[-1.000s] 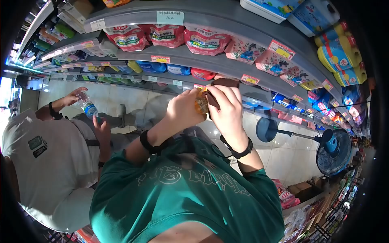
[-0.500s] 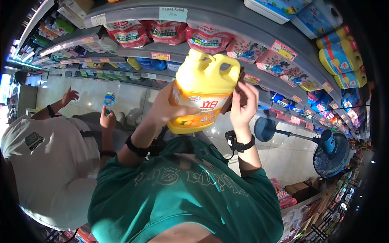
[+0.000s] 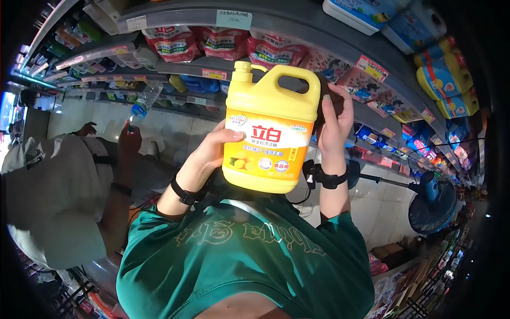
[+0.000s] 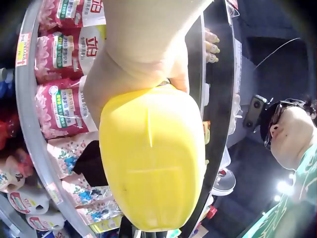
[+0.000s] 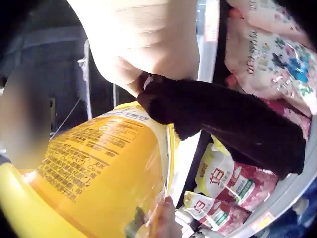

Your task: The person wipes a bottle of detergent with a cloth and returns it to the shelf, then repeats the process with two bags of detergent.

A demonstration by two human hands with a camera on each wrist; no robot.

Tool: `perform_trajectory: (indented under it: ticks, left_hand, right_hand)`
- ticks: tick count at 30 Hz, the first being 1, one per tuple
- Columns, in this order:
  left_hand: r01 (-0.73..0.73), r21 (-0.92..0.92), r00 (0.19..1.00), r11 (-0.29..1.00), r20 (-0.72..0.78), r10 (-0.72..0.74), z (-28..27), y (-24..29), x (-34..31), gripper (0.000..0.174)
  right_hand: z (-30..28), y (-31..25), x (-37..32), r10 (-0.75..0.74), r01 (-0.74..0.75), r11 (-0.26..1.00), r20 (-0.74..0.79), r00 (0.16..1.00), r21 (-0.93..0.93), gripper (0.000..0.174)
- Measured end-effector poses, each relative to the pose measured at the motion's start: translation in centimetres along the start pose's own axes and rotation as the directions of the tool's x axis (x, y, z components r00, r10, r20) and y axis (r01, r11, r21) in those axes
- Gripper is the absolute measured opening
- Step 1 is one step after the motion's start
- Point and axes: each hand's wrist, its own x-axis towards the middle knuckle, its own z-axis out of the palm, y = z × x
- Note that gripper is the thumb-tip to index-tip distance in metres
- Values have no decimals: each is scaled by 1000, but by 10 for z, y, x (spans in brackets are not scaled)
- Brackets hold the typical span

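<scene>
Yellow plastic detergent jug (image 3: 268,127) is now upright w/ label facing out, in front of the grey shelf (image 3: 297,26) of red pouches; 0.5 s ago it was tilted. Left hand (image 3: 210,154) has its grip closed round the jug's side. Right hand (image 3: 333,119) pinches a dark brown cloth (image 5: 233,119) against the handle side, so wiping prob. moves there.

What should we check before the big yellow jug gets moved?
1. Left hand grips jug: ok.
2. Jug upright: ok.
3. Cap tight: cannot tell.
4. Right hand holds cloth: ok.
5. Cloth against jug: ok.
6. Free spot on shelf: cannot tell.
</scene>
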Motion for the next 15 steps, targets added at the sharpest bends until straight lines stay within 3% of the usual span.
perform_trajectory:
  ticks: [2, 5, 6, 9, 10, 13, 15]
  left_hand:
    - [-21, 2, 999, 1000, -37, 21, 6, 2, -2, 63]
    - [-66, -36, 990, 997, -128, 61, 23, 7, 1, 64]
    - [-91, -57, 980, 994, -182, 79, 21, 5, 5, 61]
    - [-175, -29, 952, 984, -261, 162, 26, 8, 13, 56]
    - [-215, -88, 957, 973, -216, 192, 23, 10, 14, 49]
    - [-322, 84, 917, 943, -222, 332, 22, 7, 20, 45]
    - [-399, 93, 874, 912, -263, 409, 27, 6, 25, 43]
  right_hand:
    - [4, -5, 5, -133, 136, 972, 27, 991, -190, 28]
    - [16, -18, 2, -367, 460, 767, 281, 887, -447, 32]
    - [21, -17, -7, -244, 347, 858, 295, 924, -378, 35]
    - [41, -25, -19, -324, 618, 573, 544, 774, -538, 37]
    - [47, -28, -25, -294, 615, 571, 564, 772, -544, 38]
    - [61, -22, -49, -237, 615, 589, 615, 752, -524, 44]
    - [68, -17, -68, -216, 634, 607, 667, 713, -480, 45]
